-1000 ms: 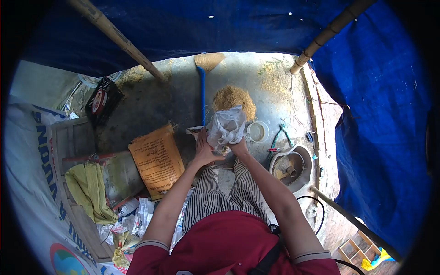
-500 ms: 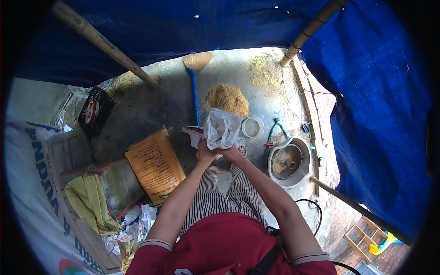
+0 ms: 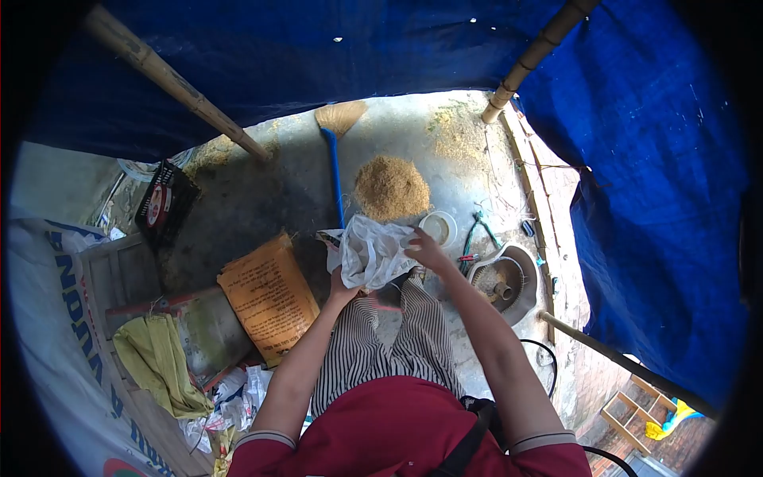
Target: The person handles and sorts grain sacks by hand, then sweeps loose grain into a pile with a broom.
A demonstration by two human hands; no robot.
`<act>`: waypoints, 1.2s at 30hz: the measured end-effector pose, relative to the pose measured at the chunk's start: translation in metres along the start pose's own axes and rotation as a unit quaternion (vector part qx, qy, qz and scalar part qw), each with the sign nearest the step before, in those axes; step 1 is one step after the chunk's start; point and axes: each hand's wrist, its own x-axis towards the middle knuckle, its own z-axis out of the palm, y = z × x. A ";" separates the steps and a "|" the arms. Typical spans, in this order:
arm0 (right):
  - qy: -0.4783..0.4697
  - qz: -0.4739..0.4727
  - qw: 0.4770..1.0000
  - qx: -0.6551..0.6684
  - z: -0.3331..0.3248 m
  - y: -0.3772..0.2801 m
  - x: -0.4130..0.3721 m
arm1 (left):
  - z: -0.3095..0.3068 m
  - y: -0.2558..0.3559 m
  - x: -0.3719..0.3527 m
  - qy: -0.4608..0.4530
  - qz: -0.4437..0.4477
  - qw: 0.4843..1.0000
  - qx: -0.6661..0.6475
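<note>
A crumpled white plastic bag (image 3: 372,253) hangs between my hands in front of my knees. My left hand (image 3: 342,289) is closed on its lower left edge. At the upper right edge, my right hand (image 3: 427,251) pinches the bag's rim, with the fingertips partly hidden in the folds. Just beyond the bag, a pile of golden-brown husks or grain (image 3: 392,188) lies on the concrete floor. A round white tub (image 3: 439,228) stands beside my right hand.
A broom with a blue handle (image 3: 334,171) lies left of the pile. At right are a grey basin-like container (image 3: 531,274) and green cord (image 3: 470,234). An orange printed sack (image 3: 270,298) and a black crate (image 3: 164,203) are at left. Bamboo poles (image 3: 187,91) and a blue tarp (image 3: 381,48) surround the floor.
My hands have moved apart, the right one outward and up, the left one slightly left and down. The bag is spread wider and sits lower, uncovering more of the pile.
</note>
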 end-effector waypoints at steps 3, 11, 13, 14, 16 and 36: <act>-0.004 -0.078 0.991 0.110 0.023 -0.018 0.011 | -0.002 -0.006 -0.004 -0.022 -0.050 0.997 -0.059; -0.079 -0.118 0.985 0.101 0.067 -0.046 0.007 | -0.013 -0.010 0.003 -0.178 0.029 0.981 0.067; -0.060 -0.116 0.989 0.063 0.062 -0.054 -0.003 | -0.014 -0.007 0.001 -0.183 0.055 0.977 0.096; -0.084 -0.116 0.985 0.095 0.058 -0.062 -0.010 | -0.013 -0.006 -0.001 -0.183 0.067 0.974 0.112; -0.144 -0.110 0.971 0.158 0.053 -0.067 -0.012 | -0.013 -0.004 -0.005 -0.177 0.088 0.969 0.147; -0.043 -0.230 0.971 0.052 0.057 -0.031 0.016 | -0.013 0.007 -0.015 -0.077 0.067 0.993 0.067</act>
